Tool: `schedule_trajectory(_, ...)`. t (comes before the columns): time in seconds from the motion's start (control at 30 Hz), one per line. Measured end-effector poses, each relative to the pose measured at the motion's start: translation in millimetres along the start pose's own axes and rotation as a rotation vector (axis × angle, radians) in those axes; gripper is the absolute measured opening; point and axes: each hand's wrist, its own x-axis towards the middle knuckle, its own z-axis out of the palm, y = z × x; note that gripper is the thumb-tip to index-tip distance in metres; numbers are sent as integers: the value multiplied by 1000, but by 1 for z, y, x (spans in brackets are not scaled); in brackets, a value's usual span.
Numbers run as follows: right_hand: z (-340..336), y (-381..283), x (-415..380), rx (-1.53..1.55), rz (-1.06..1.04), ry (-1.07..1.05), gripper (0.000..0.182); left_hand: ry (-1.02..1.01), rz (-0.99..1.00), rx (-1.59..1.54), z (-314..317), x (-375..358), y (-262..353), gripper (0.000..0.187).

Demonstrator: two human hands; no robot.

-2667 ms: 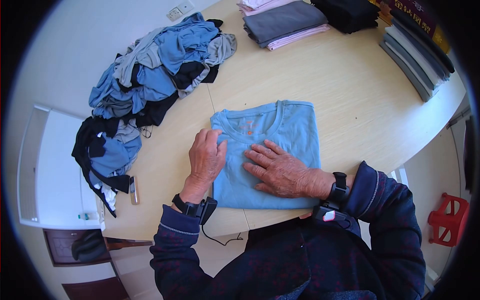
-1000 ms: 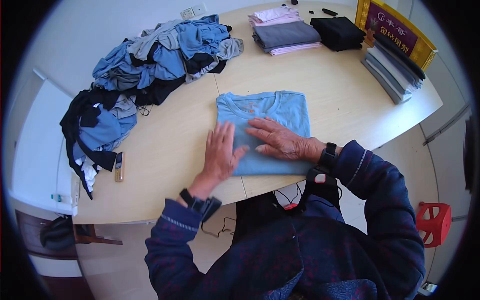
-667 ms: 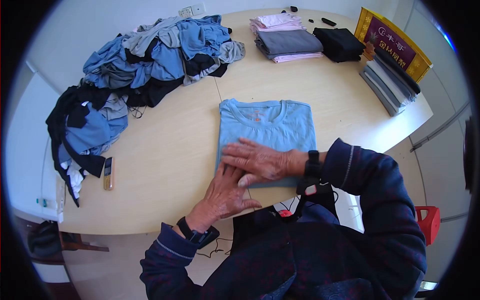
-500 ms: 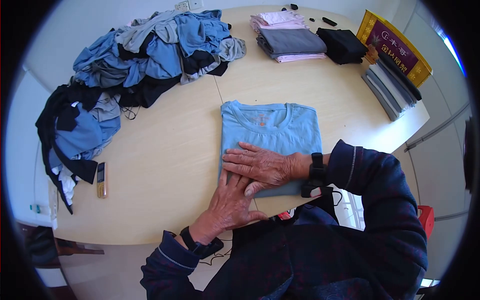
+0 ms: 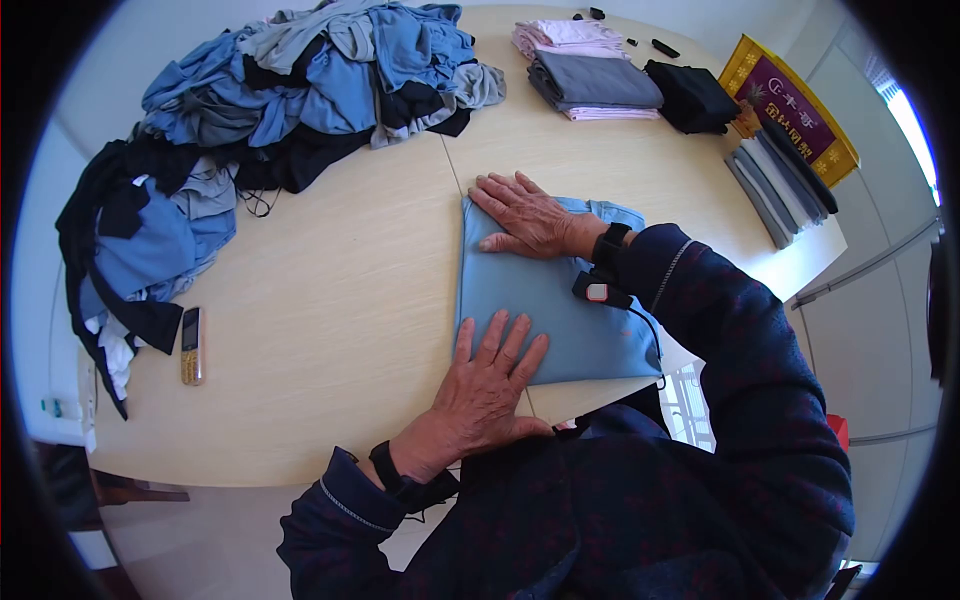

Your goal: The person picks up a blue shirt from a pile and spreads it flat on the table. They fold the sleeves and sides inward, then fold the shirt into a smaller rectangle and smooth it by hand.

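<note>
Pale wood-grain tabletop [image 5: 330, 300] fills the view, with a folded light-blue T-shirt [image 5: 560, 305] lying near its front edge. The right hand [image 5: 528, 218] lies flat, fingers spread, on the far end of the shirt, grasping nothing. The left hand [image 5: 490, 385] is also open and flat, palm down, pressing the near left corner of the shirt, partly on the bare wood. Between the two hands the shirt is smooth. Well to the left of the left hand lies a mobile phone [image 5: 190, 345], and beyond it a heap of unfolded blue, grey and black clothes [image 5: 260, 100]. Beyond the right hand sit folded stacks, pink and grey [image 5: 590, 75] and black [image 5: 692, 95].
</note>
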Motion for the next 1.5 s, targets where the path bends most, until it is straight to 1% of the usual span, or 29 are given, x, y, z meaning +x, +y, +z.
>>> schedule_trajectory(0.03,-3,-2,-2,-30,11,-16,87,-9,-7,5,0,-1,0,106)
schedule_trajectory(0.13,-18,-31,-33,-33,-116,180,85,-30,-7,20,1,-1,1,107)
schedule_trajectory(0.23,-18,-68,-85,207,-192,118,85,-20,3,43,2,0,1,107)
schedule_trajectory(0.33,-9,-76,-120,193,-216,36,87,6,16,57,5,0,0,107)
schedule_trajectory(0.47,-3,-42,-108,77,-153,80,91,0,30,75,3,1,-1,107)
schedule_trajectory(0.6,3,16,-97,-31,9,90,89,-37,19,104,1,1,1,107)
schedule_trajectory(0.63,2,23,-96,-44,72,103,89,-28,25,102,2,0,2,107)
schedule_trajectory(0.7,2,26,-97,19,108,117,89,7,33,105,4,0,1,107)
schedule_trajectory(0.8,-2,20,-98,-22,109,109,89,13,38,144,7,-2,1,107)
schedule_trajectory(0.9,-11,0,-115,-81,124,176,85,23,48,164,5,-1,-1,105)
schedule_trajectory(1.0,-14,-40,-146,93,177,228,83,15,17,168,4,-4,3,103)
schedule_trajectory(1.07,-17,-70,-166,118,161,183,83,26,-10,159,0,0,11,102)
schedule_trajectory(1.17,-11,-95,-178,151,138,155,83,25,54,187,-3,16,25,107)
schedule_trajectory(1.27,-4,-101,-180,130,151,195,83,-31,4,149,12,26,31,110)
schedule_trajectory(1.3,-1,-101,-179,118,159,217,82,-40,-7,171,13,28,33,111)
schedule_trajectory(1.33,6,-99,-179,130,137,291,85,-54,-16,194,12,28,34,111)
schedule_trajectory(1.37,5,-99,-180,140,132,292,85,-69,-24,218,11,26,36,112)
schedule_trajectory(1.5,3,-90,-189,131,112,316,86,-56,11,242,15,25,31,110)
